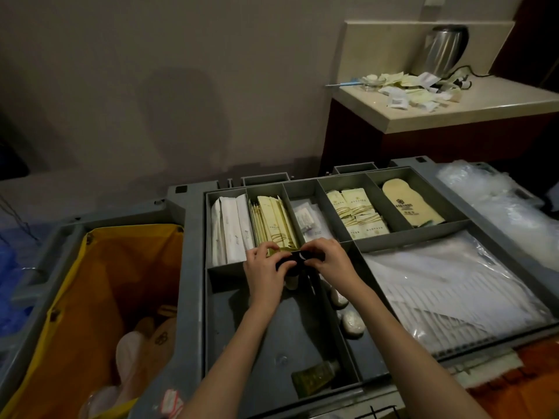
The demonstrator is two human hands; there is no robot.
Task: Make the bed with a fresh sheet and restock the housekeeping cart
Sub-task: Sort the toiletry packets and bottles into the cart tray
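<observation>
From the head camera, both hands meet over the grey cart tray (193,267). The left hand (266,272) and right hand (328,261) together pinch a small black packet (298,257), fingers closed on its 2 ends, just above the divider at the near edge of the back row of compartments. Behind it stand pale yellow sachets (273,225) upright in their slot, with white packets (230,228) in the slot to their left. A yellow laundry bag (99,285) hangs at the cart's left. Clear plastic bags (447,285) fill the big right compartment. On the counter (453,113) beyond, a steel kettle (443,49) stands behind scattered wrappers (408,92).
</observation>
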